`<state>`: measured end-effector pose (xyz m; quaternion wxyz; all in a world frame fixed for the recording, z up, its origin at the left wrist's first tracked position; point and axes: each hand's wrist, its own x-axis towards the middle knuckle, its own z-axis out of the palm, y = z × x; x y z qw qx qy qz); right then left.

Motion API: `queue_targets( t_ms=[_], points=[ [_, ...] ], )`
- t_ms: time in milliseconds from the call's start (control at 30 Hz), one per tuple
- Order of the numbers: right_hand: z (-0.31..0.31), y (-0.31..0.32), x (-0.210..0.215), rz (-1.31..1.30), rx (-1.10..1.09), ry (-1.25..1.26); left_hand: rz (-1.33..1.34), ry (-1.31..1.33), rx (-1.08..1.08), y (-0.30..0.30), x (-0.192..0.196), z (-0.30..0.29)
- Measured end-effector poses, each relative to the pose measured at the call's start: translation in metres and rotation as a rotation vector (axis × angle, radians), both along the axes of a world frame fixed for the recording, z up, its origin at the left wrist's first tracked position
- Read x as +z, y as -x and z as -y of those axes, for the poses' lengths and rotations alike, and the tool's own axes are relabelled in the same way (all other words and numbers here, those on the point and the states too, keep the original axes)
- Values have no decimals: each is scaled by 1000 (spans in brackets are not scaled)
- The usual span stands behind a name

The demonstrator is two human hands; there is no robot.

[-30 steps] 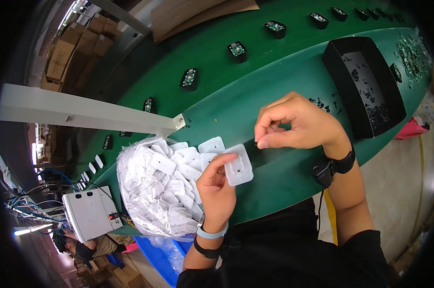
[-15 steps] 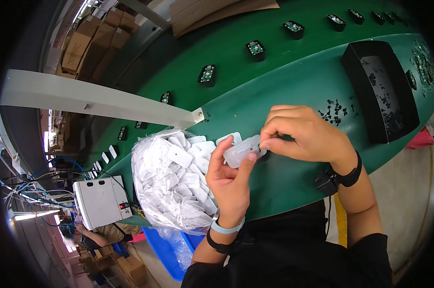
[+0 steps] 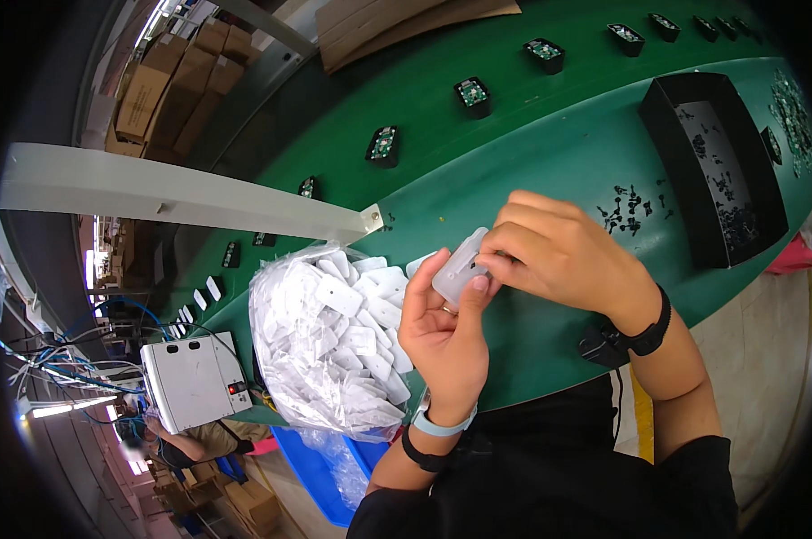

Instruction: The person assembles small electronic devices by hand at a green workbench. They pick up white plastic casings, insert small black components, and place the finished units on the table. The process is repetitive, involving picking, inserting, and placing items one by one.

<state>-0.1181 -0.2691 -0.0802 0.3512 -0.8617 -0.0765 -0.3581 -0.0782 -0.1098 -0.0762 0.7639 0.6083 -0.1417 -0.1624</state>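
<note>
White plastic cover [image 3: 458, 268] is pinched between left hand [image 3: 443, 332] and right hand [image 3: 563, 251]. Clear bag [image 3: 325, 346] at nine o'clock holds more covers; black tray [image 3: 693, 171] at two o'clock holds small dark parts.

Black tray [image 3: 671, 153] w/ screws, green belt [image 3: 514, 135], grey box [image 3: 190, 382], cardboard boxes [image 3: 168, 99]

Both hands raised, meeting mid-frame.
My left hand [image 3: 446, 328] is palm up with its fingers curled; my right hand [image 3: 559, 256] arches over it, fingertips pinched. Both wrists wear bands.
</note>
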Motion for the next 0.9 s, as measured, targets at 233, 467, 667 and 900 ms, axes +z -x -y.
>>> queue_targets(
  t_ms=[233, 467, 667, 900],
  points=[
    [-3, 1, 2, -29, -45, 75, 84, -48, 3, -1, -1, 0],
    [-6, 1, -1, -65, -48, -32, 112, -92, 22, -1, -2, 0],
    [-7, -3, -3, -318, 177, -673, -115, 36, 28, -10, 4, -3],
    [-15, -10, -13, -197, 441, -627, -549, 241, -45, -26, 12, -19]
  ],
)
